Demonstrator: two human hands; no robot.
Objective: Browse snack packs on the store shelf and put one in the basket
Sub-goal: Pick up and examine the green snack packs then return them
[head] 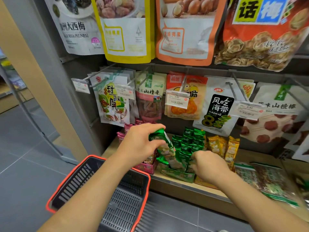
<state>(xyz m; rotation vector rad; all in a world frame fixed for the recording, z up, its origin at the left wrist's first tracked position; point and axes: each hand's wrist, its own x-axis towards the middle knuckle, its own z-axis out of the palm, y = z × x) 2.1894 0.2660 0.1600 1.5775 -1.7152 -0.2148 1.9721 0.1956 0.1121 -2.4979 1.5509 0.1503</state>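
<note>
Holding a shiny green foil snack pack [167, 148] by its top at frame centre, the left grip [140, 143] seems mid-pick. The right grip [209, 166] curls among shelved green packs [190, 143], hold unclear. Next: carry it lower left into the red-rimmed black plastic basket [78, 181].

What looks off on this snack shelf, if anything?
Nothing spilled or torn. Only the green pack in the left-hand grip tilts out of its row in the green display box, because it is held.
</note>
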